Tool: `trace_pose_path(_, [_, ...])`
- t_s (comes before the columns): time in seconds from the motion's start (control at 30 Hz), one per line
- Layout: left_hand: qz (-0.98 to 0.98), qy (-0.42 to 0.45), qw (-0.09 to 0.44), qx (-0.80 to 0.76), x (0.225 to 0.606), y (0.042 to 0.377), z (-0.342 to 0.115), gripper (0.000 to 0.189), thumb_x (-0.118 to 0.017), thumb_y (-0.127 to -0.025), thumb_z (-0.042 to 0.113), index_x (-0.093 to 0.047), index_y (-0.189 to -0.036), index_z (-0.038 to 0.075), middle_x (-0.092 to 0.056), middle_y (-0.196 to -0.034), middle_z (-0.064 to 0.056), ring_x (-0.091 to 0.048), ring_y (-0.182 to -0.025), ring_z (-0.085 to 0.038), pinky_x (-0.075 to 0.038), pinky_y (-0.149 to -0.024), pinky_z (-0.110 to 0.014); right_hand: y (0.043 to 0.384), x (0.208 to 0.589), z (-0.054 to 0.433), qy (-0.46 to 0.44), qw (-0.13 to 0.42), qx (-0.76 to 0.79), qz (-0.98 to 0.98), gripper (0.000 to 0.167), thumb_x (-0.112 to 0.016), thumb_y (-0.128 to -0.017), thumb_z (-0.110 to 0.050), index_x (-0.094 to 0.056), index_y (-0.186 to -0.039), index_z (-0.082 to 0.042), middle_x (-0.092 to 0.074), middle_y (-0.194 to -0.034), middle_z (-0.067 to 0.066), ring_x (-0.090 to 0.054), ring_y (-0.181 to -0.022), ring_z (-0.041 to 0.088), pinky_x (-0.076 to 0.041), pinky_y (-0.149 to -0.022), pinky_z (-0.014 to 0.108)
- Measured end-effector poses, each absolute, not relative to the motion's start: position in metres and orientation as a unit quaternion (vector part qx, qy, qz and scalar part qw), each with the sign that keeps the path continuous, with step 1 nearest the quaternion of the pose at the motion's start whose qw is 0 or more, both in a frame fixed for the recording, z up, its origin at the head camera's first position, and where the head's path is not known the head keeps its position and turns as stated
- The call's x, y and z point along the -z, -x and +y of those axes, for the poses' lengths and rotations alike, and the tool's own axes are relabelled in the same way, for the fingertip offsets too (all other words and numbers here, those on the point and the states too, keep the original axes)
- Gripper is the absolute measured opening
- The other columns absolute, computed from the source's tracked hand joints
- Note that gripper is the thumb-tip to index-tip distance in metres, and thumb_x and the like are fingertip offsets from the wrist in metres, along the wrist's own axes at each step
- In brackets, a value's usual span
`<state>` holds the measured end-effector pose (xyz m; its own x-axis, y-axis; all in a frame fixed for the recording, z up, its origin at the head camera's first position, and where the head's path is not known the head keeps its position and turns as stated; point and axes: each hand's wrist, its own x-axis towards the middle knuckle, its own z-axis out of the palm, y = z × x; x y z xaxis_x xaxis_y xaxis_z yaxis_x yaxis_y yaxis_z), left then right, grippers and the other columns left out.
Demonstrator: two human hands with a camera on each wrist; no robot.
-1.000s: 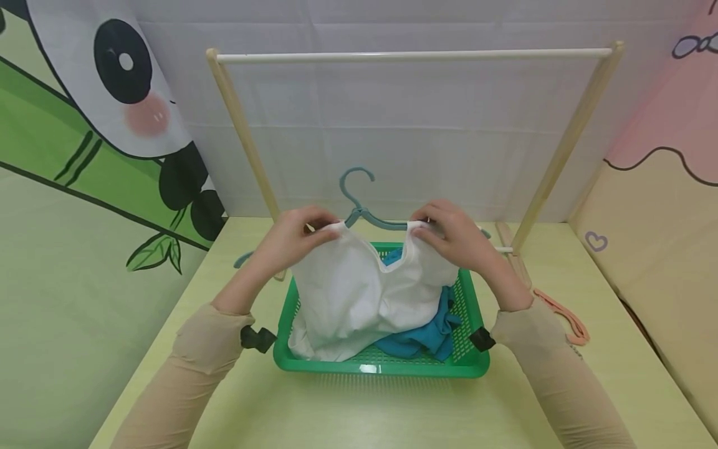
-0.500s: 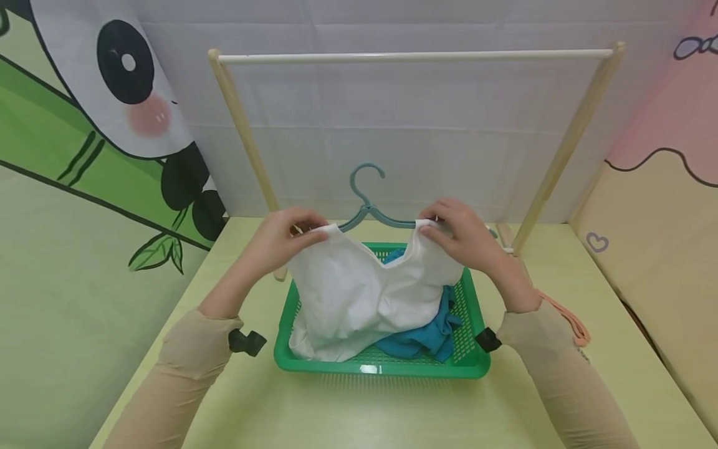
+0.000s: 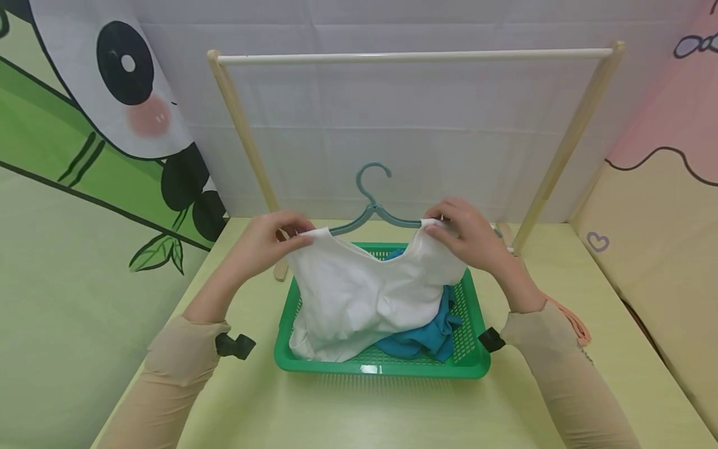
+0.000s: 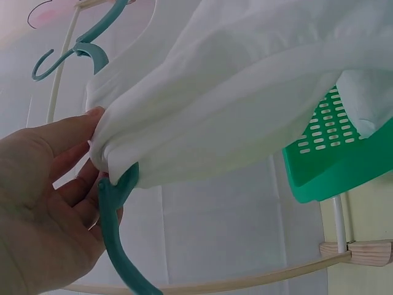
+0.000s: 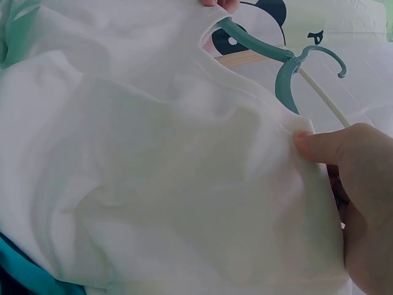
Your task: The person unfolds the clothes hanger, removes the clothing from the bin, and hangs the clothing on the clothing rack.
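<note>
A white shirt (image 3: 359, 293) hangs by its shoulders from both hands, its lower part lying in the green basket (image 3: 381, 369). Through its neckline runs a teal clothes hanger (image 3: 374, 207), hook up. My left hand (image 3: 266, 243) pinches the shirt's left shoulder with the hanger arm inside; in the left wrist view the hanger's end (image 4: 116, 203) sticks out of the sleeve beside the fingers. With thumb on top, my right hand (image 3: 465, 234) pinches the other shoulder over the hanger, as the right wrist view also shows on the shirt (image 5: 184, 172).
Behind the basket stands a rack with a white rail (image 3: 415, 57) and wooden posts (image 3: 569, 146). A blue garment (image 3: 426, 337) lies in the basket. An orange hanger (image 3: 572, 318) lies on the table at the right, partly behind the right forearm.
My left hand has moved left and slightly down, widening the neckline. The hanger's hook has shifted right, and more of its arms shows. The right hand has moved slightly right.
</note>
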<state>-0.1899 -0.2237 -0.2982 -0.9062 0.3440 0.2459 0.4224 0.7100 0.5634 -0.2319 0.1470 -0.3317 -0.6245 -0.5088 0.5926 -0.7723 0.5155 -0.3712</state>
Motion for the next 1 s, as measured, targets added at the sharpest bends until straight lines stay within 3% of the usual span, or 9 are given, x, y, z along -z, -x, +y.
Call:
trace_pose_path(0.4, [-0.928, 0.202, 0.066, 0.305, 0.296, 0.188, -0.222, 0.017, -0.07, -0.093, 0.019, -0.072, -0.108, 0.011, -0.071, -0.1, -0.005, -0.061, -0.086, -0.019, -0.052, -0.077, -0.034, 0.235, 0.331, 0.149, -0.379, 0.206, -0.311, -0.847, 0.012, -0.068, -0.092, -0.007, -0.069, -0.103, -0.004, -0.068, -0.098, 0.01, -0.054, -0.088, 0.019, -0.044, -0.077, 0.032])
trace_pose_path(0.73, [-0.934, 0.212, 0.057, 0.283, 0.281, 0.189, -0.214, 0.022, -0.071, -0.092, 0.023, -0.074, -0.112, 0.014, -0.071, -0.089, -0.004, -0.055, -0.074, -0.018, -0.047, -0.063, -0.027, 0.244, 0.316, 0.152, -0.393, 0.212, -0.311, -0.839, 0.015, -0.068, -0.091, -0.004, -0.068, -0.106, -0.002, -0.068, -0.1, 0.012, -0.055, -0.09, 0.022, -0.044, -0.08, 0.034])
trace_pose_path(1.0, [-0.931, 0.216, 0.06, 0.289, 0.268, 0.187, -0.209, 0.023, -0.068, -0.094, 0.025, -0.074, -0.112, 0.012, -0.069, -0.089, -0.006, -0.052, -0.074, -0.019, -0.044, -0.064, -0.027, 0.255, 0.306, 0.154, -0.406, 0.229, -0.308, -0.829, 0.018, -0.068, -0.09, -0.002, -0.069, -0.108, -0.001, -0.069, -0.1, 0.014, -0.055, -0.09, 0.023, -0.042, -0.079, 0.031])
